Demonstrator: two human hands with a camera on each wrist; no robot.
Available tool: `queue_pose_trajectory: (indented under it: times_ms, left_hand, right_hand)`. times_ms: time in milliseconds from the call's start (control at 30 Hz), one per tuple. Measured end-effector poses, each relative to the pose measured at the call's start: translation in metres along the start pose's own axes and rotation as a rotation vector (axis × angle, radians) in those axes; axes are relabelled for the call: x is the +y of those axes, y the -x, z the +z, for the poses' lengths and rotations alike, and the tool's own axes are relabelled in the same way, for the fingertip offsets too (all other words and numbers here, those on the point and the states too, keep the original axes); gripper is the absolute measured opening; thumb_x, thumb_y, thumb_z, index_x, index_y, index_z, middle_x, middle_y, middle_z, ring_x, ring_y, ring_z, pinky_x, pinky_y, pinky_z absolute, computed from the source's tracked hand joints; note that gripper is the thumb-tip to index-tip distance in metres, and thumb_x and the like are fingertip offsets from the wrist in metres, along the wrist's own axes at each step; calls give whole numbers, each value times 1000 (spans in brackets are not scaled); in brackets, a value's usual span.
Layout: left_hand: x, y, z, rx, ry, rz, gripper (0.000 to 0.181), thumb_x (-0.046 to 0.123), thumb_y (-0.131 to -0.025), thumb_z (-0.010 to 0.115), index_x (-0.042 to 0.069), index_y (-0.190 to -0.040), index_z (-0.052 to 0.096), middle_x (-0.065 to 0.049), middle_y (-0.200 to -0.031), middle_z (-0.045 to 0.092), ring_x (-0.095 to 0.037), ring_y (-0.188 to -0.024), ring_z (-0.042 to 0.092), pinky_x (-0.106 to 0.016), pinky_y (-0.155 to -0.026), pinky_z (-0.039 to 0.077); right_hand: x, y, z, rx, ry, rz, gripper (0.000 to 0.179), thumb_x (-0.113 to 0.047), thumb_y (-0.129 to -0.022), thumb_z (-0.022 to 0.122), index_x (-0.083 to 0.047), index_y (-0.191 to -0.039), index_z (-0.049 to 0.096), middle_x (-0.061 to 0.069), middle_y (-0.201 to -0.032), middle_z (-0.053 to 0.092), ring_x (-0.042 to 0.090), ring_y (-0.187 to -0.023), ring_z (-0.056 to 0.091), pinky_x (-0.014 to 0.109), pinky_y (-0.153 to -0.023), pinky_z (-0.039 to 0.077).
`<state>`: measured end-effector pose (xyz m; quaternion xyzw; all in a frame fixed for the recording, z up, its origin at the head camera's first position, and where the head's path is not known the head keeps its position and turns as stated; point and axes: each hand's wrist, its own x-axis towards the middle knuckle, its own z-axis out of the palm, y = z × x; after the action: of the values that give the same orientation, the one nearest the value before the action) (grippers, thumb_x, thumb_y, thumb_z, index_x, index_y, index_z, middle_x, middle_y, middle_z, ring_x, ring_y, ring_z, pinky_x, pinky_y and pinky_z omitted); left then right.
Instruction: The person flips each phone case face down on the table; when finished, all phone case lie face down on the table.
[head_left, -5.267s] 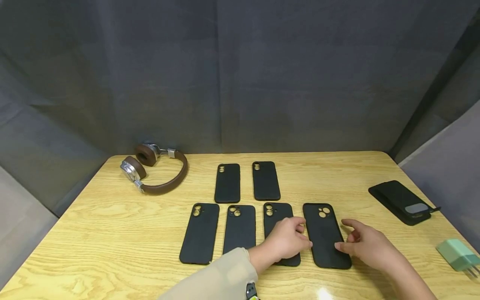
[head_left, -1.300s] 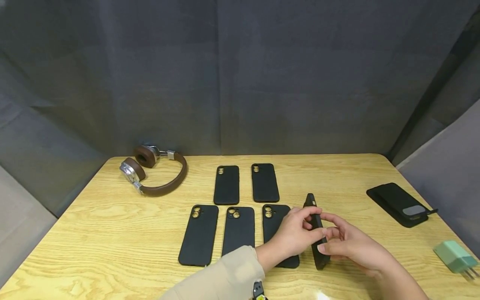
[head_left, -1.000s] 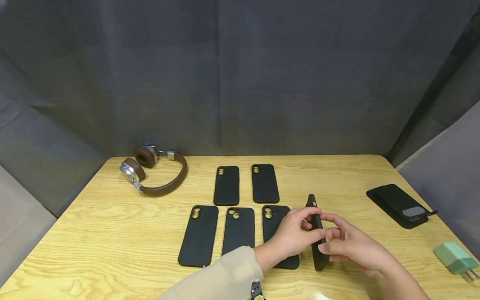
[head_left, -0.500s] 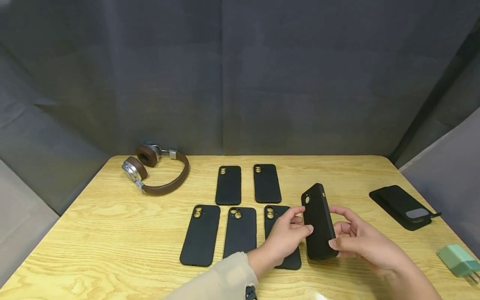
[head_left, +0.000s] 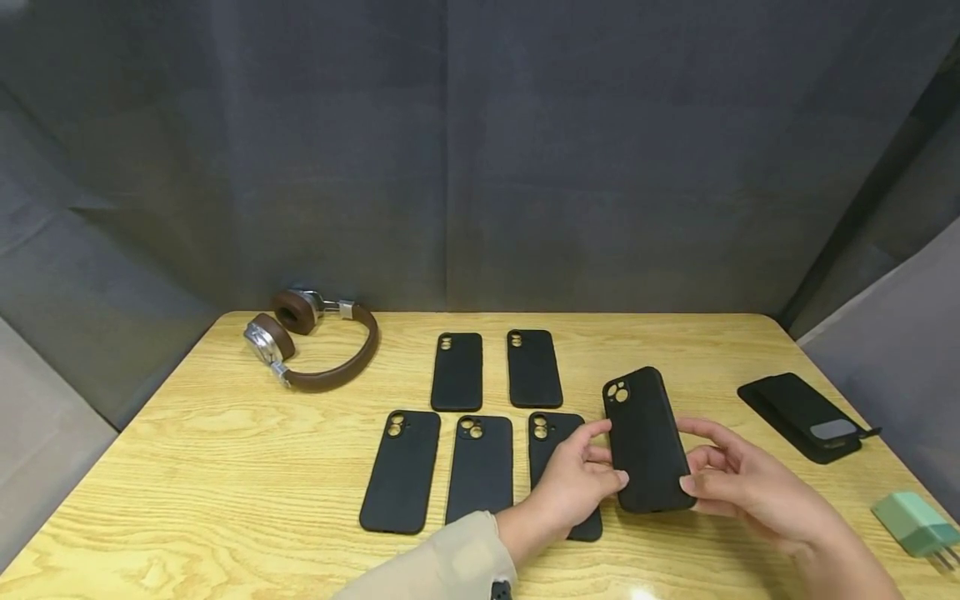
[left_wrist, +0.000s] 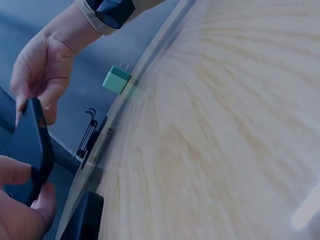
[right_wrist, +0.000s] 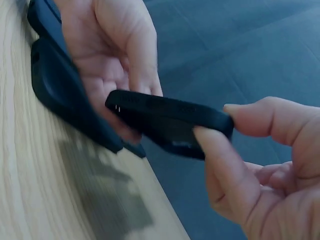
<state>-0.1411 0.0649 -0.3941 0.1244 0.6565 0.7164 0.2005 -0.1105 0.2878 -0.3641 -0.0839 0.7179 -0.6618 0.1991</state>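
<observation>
A black phone case [head_left: 648, 442] with round camera cutouts is raised off the table and tilted, its back toward the head camera. My left hand [head_left: 573, 475] pinches its left edge between thumb and fingers. At the lower right corner my right hand [head_left: 753, 483] grips it, thumb on the back; the right wrist view shows that thumb and finger on either side of the case's edge [right_wrist: 175, 109]. Under my left wrist lies another black phone case [head_left: 546, 442], partly hidden. To its left are two more, a middle case [head_left: 480, 462] and an outer case [head_left: 400, 471].
Farther back lie two black phone cases, a left one [head_left: 457, 372] and a right one [head_left: 534, 368]. Brown headphones [head_left: 330, 375] rest at the back left. On the right are a black flat item with a grey oval [head_left: 798, 412] and a green plug charger [head_left: 915, 523].
The case first lay flat, hollow side up, with both hands beside it. Both hands then lifted it on edge and turned it over, so its back now faces the head camera.
</observation>
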Motion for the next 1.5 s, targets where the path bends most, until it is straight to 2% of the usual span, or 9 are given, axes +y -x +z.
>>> queue_pose_trajectory:
  times_ms: [100, 233, 500, 767, 900, 1067, 1167, 1267, 1500]
  left_hand:
    - [1, 0, -1, -3, -51, 22, 63, -8, -78, 63, 8, -136, 43, -6, -98, 54, -9, -81, 55, -24, -68, 48]
    - [2, 0, -3, -12, -137, 22, 64, -6, -78, 66, 9, -136, 44, -3, -99, 55, -7, -82, 56, -22, -67, 48]
    - [2, -4, -1, -20, -414, -34, 64, 8, -78, 73, 10, -136, 45, 4, -91, 58, -1, -74, 55, -17, -62, 47]
    - [1, -11, 5, -36, -597, -81, 65, 12, -78, 74, 7, -136, 45, 4, -86, 56, -1, -68, 53, -17, -60, 45]
    - [4, -14, 7, -40, -686, -98, 65, 14, -78, 75, 7, -136, 45, 6, -81, 54, -2, -66, 51, -18, -62, 44]
    - [8, -17, 11, -47, -800, -105, 66, 19, -78, 75, 7, -135, 46, 7, -76, 54, -3, -67, 52, -18, -63, 44]
    - [10, -19, 13, -59, -879, -114, 66, 22, -77, 76, 9, -135, 47, 6, -77, 59, -3, -74, 58, -17, -66, 47]
    - [10, -21, 16, -67, -947, -123, 64, 23, -77, 76, 10, -133, 49, 3, -85, 65, -6, -87, 62, -18, -74, 48]
    - [10, -25, 17, -70, -1032, -112, 63, 24, -76, 77, 11, -131, 51, -1, -112, 64, -11, -111, 56, -20, -84, 47]
  right_hand:
    - [3, 2, -4, 30, 58, 60, 60, -3, -92, 51, 2, -141, 17, -4, -90, 50, 9, -78, 55, 32, -73, 53]
    - [8, 3, -6, 54, 115, 136, 72, -8, -91, 56, 14, -140, 8, 2, -92, 52, 11, -79, 58, 32, -74, 54]
    - [19, 2, -11, 32, 138, 192, 71, -9, -90, 58, 18, -137, 12, 3, -90, 53, 14, -80, 58, 31, -74, 53]
    - [26, 0, -9, 75, 192, 242, 69, -8, -87, 60, 19, -135, 18, 4, -88, 52, 14, -77, 55, 30, -72, 53]
    - [26, -1, -5, 86, 244, 231, 71, -9, -86, 61, 20, -135, 18, 4, -85, 51, 13, -72, 53, 28, -67, 52]
    - [26, -2, 1, 99, 302, 208, 73, -9, -85, 63, 23, -133, 18, 4, -79, 48, 10, -61, 46, 23, -56, 44]
    - [25, -3, 4, 140, 339, 226, 74, -9, -83, 65, 22, -133, 20, 4, -78, 47, 12, -63, 45, 24, -55, 43]
    - [24, -5, 9, 194, 388, 258, 74, -8, -81, 67, 20, -134, 24, 5, -78, 45, 15, -66, 44, 25, -56, 43]
    - [21, -11, 18, 282, 547, 330, 75, -15, -76, 74, 14, -132, 33, 6, -75, 44, 18, -64, 43, 27, -53, 37]
